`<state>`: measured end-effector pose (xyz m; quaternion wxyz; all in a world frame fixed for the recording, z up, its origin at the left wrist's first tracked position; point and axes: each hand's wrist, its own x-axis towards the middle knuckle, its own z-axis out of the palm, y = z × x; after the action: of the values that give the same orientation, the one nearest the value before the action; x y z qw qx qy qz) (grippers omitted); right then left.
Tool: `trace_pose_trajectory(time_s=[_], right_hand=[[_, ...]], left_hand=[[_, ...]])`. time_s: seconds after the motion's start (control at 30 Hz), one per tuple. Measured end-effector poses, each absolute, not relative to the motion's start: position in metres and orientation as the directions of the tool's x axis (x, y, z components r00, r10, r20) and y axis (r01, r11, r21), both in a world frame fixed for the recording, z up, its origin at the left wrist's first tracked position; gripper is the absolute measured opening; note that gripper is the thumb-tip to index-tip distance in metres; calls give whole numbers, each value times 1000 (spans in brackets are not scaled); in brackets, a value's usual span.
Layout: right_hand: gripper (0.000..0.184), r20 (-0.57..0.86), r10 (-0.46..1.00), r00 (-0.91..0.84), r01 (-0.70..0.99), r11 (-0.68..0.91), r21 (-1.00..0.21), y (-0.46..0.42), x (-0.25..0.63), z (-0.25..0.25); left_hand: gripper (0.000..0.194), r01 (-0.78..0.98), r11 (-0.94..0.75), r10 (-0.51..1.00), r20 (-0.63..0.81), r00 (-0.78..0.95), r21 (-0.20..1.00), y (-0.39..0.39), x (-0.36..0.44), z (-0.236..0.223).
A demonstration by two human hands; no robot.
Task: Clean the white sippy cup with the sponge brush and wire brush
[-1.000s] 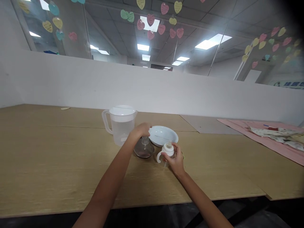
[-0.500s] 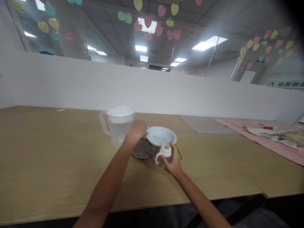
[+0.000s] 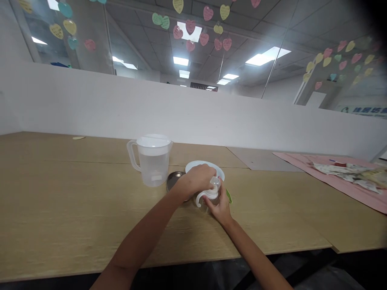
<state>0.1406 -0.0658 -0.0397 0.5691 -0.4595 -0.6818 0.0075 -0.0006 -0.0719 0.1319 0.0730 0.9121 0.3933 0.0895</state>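
My right hand (image 3: 222, 203) is closed around a baby bottle (image 3: 210, 195) with a white collar and a curved white side handle. The bottle stands upright on the table, its clear body partly behind my fingers. From the left, my left hand (image 3: 201, 178) reaches over it, its fingers closed on a clear domed bottle cap (image 3: 215, 181) at the bottle's top. Whether the cap is seated on the collar I cannot tell. Behind my left hand, a white bowl (image 3: 195, 164) is partly covered. A round dark metal dish (image 3: 173, 180) lies partly under my left wrist.
A lidded clear plastic pitcher (image 3: 154, 165) holding clear liquid stands to the left. The tip of a green object (image 3: 229, 196) shows right of my right hand. A pink cloth (image 3: 302, 163) with packets lies far right, beside a grey sheet (image 3: 263, 158). A white wall (image 3: 187, 112) rises behind.
My left hand has moved right and toward me, from beside the bowl to the bottle's top, bringing the clear cap. My right hand stays on the bottle. More of the pitcher shows.
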Motion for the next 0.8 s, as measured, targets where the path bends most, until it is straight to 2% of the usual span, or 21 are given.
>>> trace_pose_trajectory(time_s=[0.13,0.43,0.63,0.7,0.8], right_hand=[[82,776,626,77,595,596,-539,-65,139,-39],[78,755,646,111,515,613,-600,-63,140,-39],[78,779,618,105,517,635,-574,-60,141,-43],[77,788,606,108,523,639,-564,-59,141,-44],[77,803,585,112,540,643,-544,-59,141,-45]], left_hand=[[35,680,-709,704,140,696,185,-63,-4,129],[37,694,-677,723,46,689,245,-60,-7,133],[47,629,-673,674,-27,738,389,-47,-13,131],[48,629,-679,672,-26,740,380,-46,-13,131],[44,652,-695,682,-9,731,303,-49,-9,131]])
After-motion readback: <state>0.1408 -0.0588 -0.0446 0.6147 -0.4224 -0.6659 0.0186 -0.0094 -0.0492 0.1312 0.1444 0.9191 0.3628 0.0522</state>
